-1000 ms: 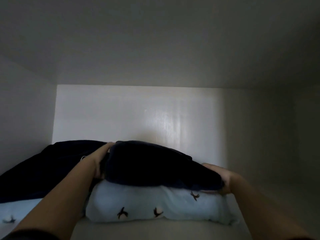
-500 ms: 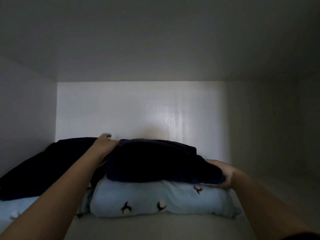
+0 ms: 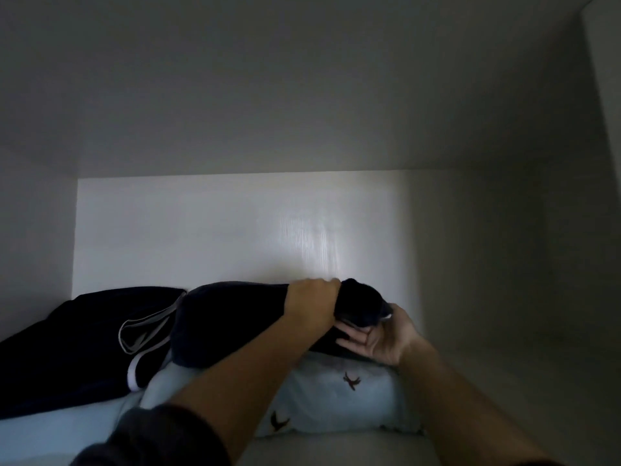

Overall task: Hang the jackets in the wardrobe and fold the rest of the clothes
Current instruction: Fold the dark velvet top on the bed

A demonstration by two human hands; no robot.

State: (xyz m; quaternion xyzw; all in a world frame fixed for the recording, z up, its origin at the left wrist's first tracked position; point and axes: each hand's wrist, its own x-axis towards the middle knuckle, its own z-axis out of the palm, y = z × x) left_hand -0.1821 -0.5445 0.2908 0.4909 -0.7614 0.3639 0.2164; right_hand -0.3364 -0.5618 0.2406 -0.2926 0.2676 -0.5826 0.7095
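Left hand [image 3: 312,304] lay on top of the navy folded garment [image 3: 235,324] near its right end, with the fingers curled over the far edge and gripping the cloth. Its forearm crossed in from lower left, and a dark sleeve [image 3: 151,438] was pushed up at the frame bottom. Right hand [image 3: 379,334] was palm-up just beside it. Its fingers were fairly straight and tucked under the same right end, supporting it, with the thumb raised next to the corner. The two hands were touching or nearly so. A small white tag [image 3: 386,317] showed at that corner by the right thumb, too small to read. The navy folded garment sat on a light blue folded garment [image 3: 336,398] with dark bird prints [image 3: 351,380]. Both were stacked on the wardrobe shelf [image 3: 336,449], toward the middle-right. Left of the stack, touching it, another dark garment [image 3: 67,348] lay slumped. It had a grey drawstring loop [image 3: 144,331] and a white band [image 3: 132,375] at one edge. It rested on more light blue fabric [image 3: 50,435] at lower left. The white back panel [image 3: 201,230] stood behind the clothes, with a glare patch toward the middle. The compartment was dim. No brand or lettering was readable on any of the cloth.
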